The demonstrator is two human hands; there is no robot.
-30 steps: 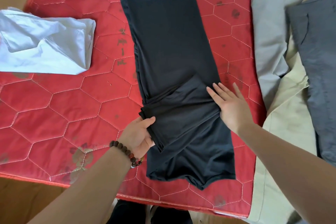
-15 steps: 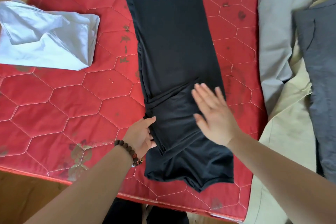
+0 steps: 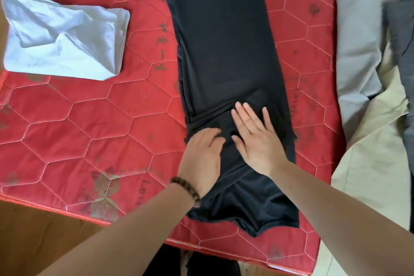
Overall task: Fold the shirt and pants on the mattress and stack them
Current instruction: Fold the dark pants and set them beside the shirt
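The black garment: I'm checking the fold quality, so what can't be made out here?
- Black garment, head view: the fold under the left hand and right hand is covered by them.
- Shirt or pants: dark cloth shows too little detail to tell.
- Grey clothes: cut off by the right edge.

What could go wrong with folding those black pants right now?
1. The black pants look thin and slippery. Both the left hand and the right hand lie flat on the fold with no grip on it, so it may slide open when they lift.
2. The near end of the pants lies close to the mattress edge and could slip off.
3. The white shirt looks loosely folded, so a stack on it may lean.
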